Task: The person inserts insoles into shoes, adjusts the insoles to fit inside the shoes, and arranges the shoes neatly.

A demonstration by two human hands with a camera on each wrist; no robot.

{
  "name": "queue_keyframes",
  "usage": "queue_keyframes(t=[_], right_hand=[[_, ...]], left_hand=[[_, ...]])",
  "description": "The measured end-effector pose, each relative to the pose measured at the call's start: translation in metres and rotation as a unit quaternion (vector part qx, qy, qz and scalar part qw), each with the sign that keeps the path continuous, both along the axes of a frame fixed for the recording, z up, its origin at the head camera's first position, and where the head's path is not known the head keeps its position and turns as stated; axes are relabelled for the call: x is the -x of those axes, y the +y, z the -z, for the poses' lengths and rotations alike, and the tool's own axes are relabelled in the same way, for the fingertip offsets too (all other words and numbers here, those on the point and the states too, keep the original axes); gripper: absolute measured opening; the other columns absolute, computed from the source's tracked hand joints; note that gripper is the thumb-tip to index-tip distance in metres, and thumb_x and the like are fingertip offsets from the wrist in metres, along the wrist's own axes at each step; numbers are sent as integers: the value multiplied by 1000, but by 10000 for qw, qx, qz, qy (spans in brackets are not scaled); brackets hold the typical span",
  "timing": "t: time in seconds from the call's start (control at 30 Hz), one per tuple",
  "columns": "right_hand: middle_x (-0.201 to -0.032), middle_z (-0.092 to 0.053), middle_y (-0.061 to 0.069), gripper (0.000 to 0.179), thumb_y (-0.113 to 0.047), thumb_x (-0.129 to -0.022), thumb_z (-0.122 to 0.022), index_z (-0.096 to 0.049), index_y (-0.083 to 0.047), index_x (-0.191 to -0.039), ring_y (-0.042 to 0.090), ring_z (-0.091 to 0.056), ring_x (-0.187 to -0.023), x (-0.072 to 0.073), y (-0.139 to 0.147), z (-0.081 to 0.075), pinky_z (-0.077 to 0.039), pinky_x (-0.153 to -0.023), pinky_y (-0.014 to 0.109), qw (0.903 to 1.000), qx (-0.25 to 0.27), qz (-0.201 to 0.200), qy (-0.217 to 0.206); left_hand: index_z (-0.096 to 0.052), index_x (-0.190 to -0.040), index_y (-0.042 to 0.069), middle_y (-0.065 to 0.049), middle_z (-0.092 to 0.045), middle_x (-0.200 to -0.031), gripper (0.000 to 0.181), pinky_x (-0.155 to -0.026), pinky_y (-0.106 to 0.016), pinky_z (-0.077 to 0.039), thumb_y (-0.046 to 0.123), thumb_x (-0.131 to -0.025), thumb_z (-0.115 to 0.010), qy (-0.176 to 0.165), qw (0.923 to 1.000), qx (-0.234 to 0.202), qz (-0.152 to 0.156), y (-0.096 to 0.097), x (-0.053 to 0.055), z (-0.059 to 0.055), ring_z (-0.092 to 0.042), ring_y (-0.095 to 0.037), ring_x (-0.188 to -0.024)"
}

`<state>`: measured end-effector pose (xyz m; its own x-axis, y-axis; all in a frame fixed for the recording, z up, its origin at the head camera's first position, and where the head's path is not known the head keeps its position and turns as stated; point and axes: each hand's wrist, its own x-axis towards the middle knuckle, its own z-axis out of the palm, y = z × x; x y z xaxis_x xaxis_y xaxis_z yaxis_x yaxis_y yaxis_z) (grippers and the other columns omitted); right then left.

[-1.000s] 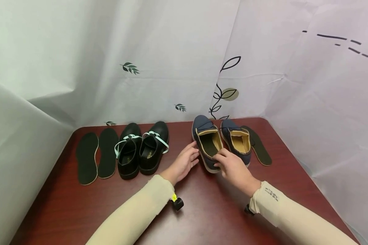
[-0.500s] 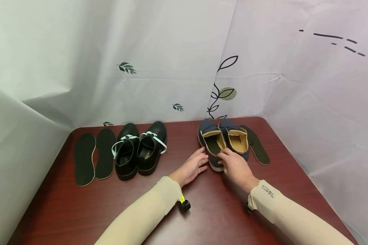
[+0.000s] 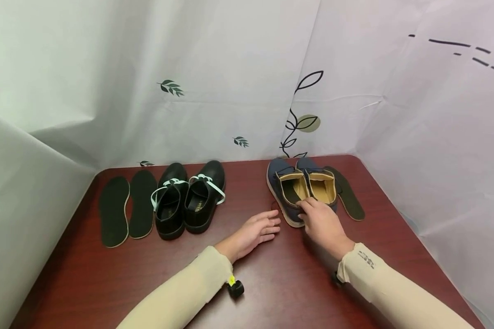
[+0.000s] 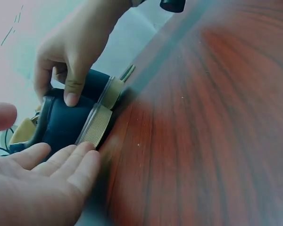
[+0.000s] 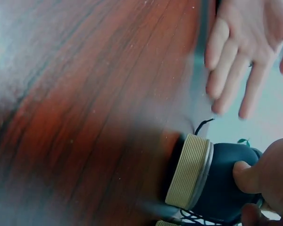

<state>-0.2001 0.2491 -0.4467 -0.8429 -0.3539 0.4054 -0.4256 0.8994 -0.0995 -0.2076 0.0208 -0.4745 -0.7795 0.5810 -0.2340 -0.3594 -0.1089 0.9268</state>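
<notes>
Two navy shoes with tan linings stand side by side at the table's back right in the head view. My right hand (image 3: 323, 226) pinches the heel of the left navy shoe (image 3: 277, 169); the left wrist view shows the thumb outside the heel (image 4: 66, 117) and fingers over its rim. A dark insole (image 3: 290, 189) lies inside this shoe. The right navy shoe (image 3: 306, 165) touches it and shows a tan inside. My left hand (image 3: 253, 233) is held with straight fingers just left of the heel, holding nothing.
A loose dark insole (image 3: 352, 203) lies right of the navy shoes, partly hidden. At left stand two black shoes (image 3: 207, 201) with pale laces, beside two dark insoles (image 3: 114, 212) on the reddish table (image 3: 86, 283). A white curtain (image 3: 230, 91) hangs behind.
The left navy shoe has moved right, against the other navy shoe. My left hand followed beside it, then drew back from it. My right hand has stayed at the heel.
</notes>
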Motion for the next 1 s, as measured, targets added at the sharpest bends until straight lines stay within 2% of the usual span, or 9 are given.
queue_keyframes(t=[0.23, 0.37, 0.47, 0.57, 0.67, 0.73, 0.87, 0.93, 1.0], right_hand=[[-113, -69, 9, 37, -14, -85, -78, -69, -7, -120, 32, -63, -97, 0, 5, -4, -50, -86, 45, 9996, -74, -153, 246], [-122, -63, 16, 61, -15, -81, -82, -59, -9, -137, 36, -63, -104, 2, 11, -4, -50, -88, 53, 9994, 88, -208, 260], [-123, -58, 19, 78, -17, -78, -85, -49, -11, -146, 36, -65, -95, 2, 17, -5, -52, -82, 53, 9997, 180, -95, 162], [-124, -55, 20, 82, -21, -78, -85, -45, -10, -148, 33, -65, -80, 1, 23, -7, -54, -72, 50, 9997, 174, 159, -118], [-127, -52, 20, 80, -24, -80, -84, -43, -11, -148, 30, -62, -66, 2, 29, -14, -52, -59, 46, 9963, 142, 570, -624], [-127, -52, 21, 78, -28, -82, -82, -43, -12, -148, 30, -61, -64, 4, 33, -18, -50, -54, 46, 9915, 67, 849, -986], [-119, -58, 19, 59, -30, -88, -76, -51, -8, -136, 34, -64, -79, 7, 40, -20, -51, -61, 51, 9833, -68, 1036, -1495], [-111, -62, 18, 45, -27, -91, -72, -56, -4, -125, 34, -65, -88, 7, 43, -18, -52, -67, 52, 9830, -139, 979, -1547], [-103, -64, 16, 33, -23, -92, -70, -59, -3, -115, 31, -64, -87, 7, 46, -15, -51, -67, 50, 9839, -178, 912, -1527]], left_hand=[[-46, -146, -3, -25, -56, -140, 47, -98, -42, -52, 15, -103, -40, 376, 9973, 618, -114, -29, -18, -11, -60, -36, -124], [-48, -145, -3, -25, -57, -139, 46, -100, -43, -50, 15, -103, -40, 647, 9949, 777, -34, -45, -29, -19, -59, -37, -125], [-50, -143, -3, -25, -58, -138, 45, -101, -44, -50, 15, -103, -43, 805, 9921, 965, 38, -54, -36, -21, -60, -36, -124], [-52, -142, -3, -25, -59, -137, 46, -100, -45, -50, 16, -101, -47, 946, 9888, 1149, 148, -61, -43, -22, -60, -36, -123], [-54, -140, -3, -24, -60, -135, 45, -99, -45, -51, 16, -100, -48, 1102, 9861, 1224, 217, -67, -51, -25, -60, -36, -122], [-56, -138, -4, -24, -61, -134, 44, -97, -45, -52, 16, -100, -48, 1191, 9848, 1244, 223, -70, -55, -26, -61, -36, -121], [-57, -137, -5, -24, -63, -131, 42, -94, -44, -53, 15, -100, -47, 1138, 9862, 1175, 236, -76, -60, -25, -63, -36, -118], [-56, -137, -6, -26, -63, -131, 43, -94, -43, -54, 14, -100, -45, 955, 9897, 1040, 248, -79, -61, -23, -63, -36, -117], [-54, -137, -8, -27, -62, -131, 43, -93, -41, -54, 13, -101, -43, 765, 9928, 897, 221, -81, -60, -19, -64, -36, -116]])
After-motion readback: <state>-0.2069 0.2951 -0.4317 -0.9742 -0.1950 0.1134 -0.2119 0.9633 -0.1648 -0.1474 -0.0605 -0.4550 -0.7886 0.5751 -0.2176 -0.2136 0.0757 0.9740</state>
